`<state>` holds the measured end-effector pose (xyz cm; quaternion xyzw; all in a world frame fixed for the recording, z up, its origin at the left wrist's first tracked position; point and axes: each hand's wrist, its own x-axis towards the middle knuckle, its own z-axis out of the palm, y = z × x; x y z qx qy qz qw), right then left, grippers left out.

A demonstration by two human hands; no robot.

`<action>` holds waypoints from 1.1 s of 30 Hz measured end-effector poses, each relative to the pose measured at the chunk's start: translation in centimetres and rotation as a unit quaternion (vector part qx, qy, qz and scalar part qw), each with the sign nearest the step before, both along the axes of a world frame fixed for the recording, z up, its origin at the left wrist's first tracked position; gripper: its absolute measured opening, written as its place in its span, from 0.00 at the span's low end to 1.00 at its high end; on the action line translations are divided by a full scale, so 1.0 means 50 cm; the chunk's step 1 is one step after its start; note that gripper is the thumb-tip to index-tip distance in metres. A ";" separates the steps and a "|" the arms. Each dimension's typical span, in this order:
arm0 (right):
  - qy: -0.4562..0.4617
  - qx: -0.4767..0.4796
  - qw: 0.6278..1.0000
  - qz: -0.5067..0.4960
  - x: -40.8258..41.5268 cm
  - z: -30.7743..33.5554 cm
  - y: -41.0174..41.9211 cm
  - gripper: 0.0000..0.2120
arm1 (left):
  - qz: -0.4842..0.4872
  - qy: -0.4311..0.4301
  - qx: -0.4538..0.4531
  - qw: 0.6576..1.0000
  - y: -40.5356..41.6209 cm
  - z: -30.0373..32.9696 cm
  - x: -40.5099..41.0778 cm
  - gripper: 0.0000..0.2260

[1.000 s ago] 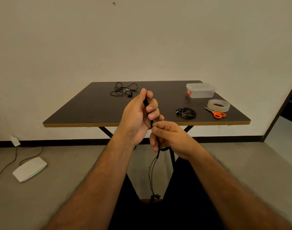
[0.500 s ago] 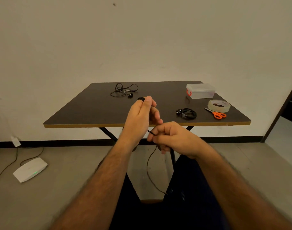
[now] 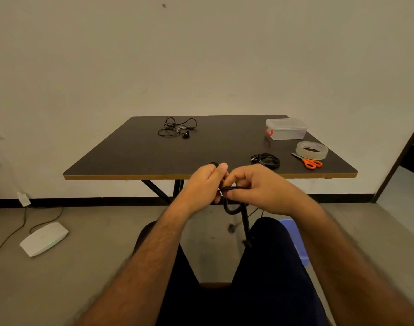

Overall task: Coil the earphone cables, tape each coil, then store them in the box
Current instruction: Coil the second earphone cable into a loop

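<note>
Dark-brown tabletop [image 3: 140, 158] is carrying a clear lidded box [image 3: 286, 129] at its far right corner, tape roll [image 3: 312, 150] and orange scissors [image 3: 310, 162] along the right edge. Left hand [image 3: 204, 184] and right hand [image 3: 255, 188] are meeting before the near edge, both pinching a black earphone cable [image 3: 231, 196].

Dark desk [image 3: 135, 156] with pale edge band, reaching away beyond the hand. White router [image 3: 44, 238] with green light, down on the floor [image 3: 88, 250] far left of the hand, thin cables trailing off. Blue stool seat [image 3: 296, 241] low and right of the hand. Plain wall [image 3: 201, 55] beyond, black skirting along the base.
</note>
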<state>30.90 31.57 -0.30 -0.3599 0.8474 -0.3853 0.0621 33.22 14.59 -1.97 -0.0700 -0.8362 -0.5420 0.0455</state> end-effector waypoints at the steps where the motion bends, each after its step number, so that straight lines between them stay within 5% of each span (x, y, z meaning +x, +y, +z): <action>1: 0.025 0.000 1.000 -0.012 -0.004 0.004 0.005 0.03 | -0.015 -0.021 0.014 1.000 0.001 0.000 0.003 0.17; 5: 0.053 -0.101 0.993 -0.005 -0.007 0.030 0.016 0.03 | -0.122 -0.112 0.119 0.979 0.004 0.000 0.012 0.22; 10: 0.006 -0.293 0.956 -0.019 -0.031 0.023 0.008 0.04 | -0.247 -0.198 0.327 0.890 0.021 0.000 0.021 0.24; 16: -0.092 -0.395 0.914 -0.027 -0.036 -0.031 -0.013 0.06 | -0.303 -0.224 0.421 0.825 0.033 0.000 0.023 0.21; 19: -0.109 -0.406 0.907 -0.036 -0.033 -0.051 -0.022 0.04 | -0.296 -0.207 0.436 0.824 0.031 0.006 0.022 0.21; 22: -0.093 -0.401 0.910 -0.059 -0.033 -0.063 -0.024 0.10 | -0.264 -0.195 0.400 0.856 0.030 0.014 0.022 0.21; 24: -0.071 -0.401 0.911 -0.072 -0.030 -0.054 -0.022 0.06 | -0.242 -0.200 0.378 0.871 0.032 0.013 0.024 0.22; 33: -0.017 -0.375 0.920 -0.111 -0.043 -0.035 -0.006 0.04 | -0.207 -0.222 0.393 0.868 0.032 0.004 0.025 0.16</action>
